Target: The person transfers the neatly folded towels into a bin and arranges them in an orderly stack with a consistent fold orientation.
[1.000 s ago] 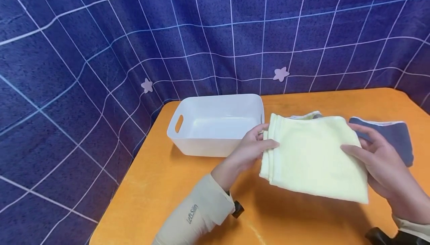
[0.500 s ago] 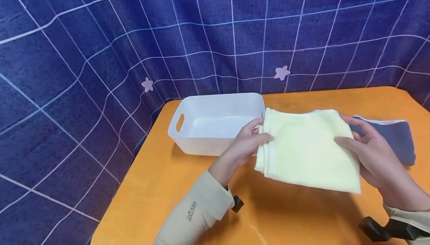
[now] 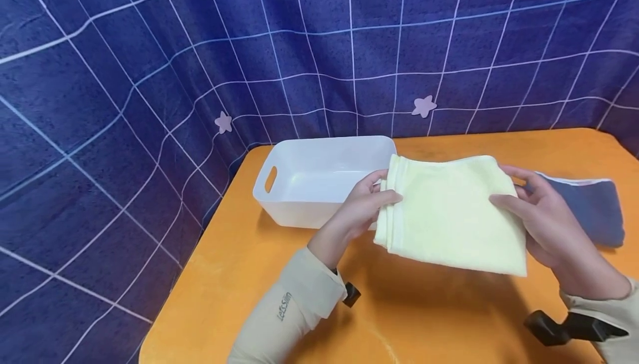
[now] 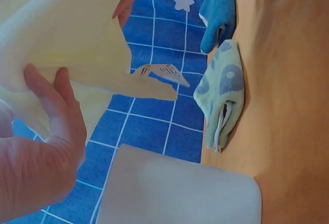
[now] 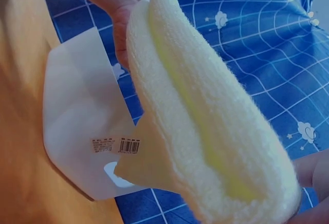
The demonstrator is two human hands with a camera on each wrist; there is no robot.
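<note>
A folded pale yellow towel (image 3: pixel 454 214) hangs in the air above the table, in front of the bin's right end. My left hand (image 3: pixel 360 207) pinches its left edge, thumb on the near face, where several folded layers stack up. At the opposite edge my right hand (image 3: pixel 546 222) grips the towel with the thumb in front and the fingers behind. The right wrist view looks along the towel's fold, and a printed label (image 5: pixel 129 145) sticks out below it. Most fingers of both hands are hidden behind the cloth in the head view.
A white plastic bin (image 3: pixel 294 213) with a handle hole stands at the back left of the orange table (image 3: pixel 224 297). A folded grey-blue towel (image 3: pixel 591 211) lies at right. The left wrist view shows a green-and-grey patterned towel (image 4: pixel 226 82). A blue curtain (image 3: pixel 319 64) hangs behind.
Both hands have carried the yellow towel a little left and slightly up in the head view. The grips look the same. The patterned towel behind has become hidden by it.
</note>
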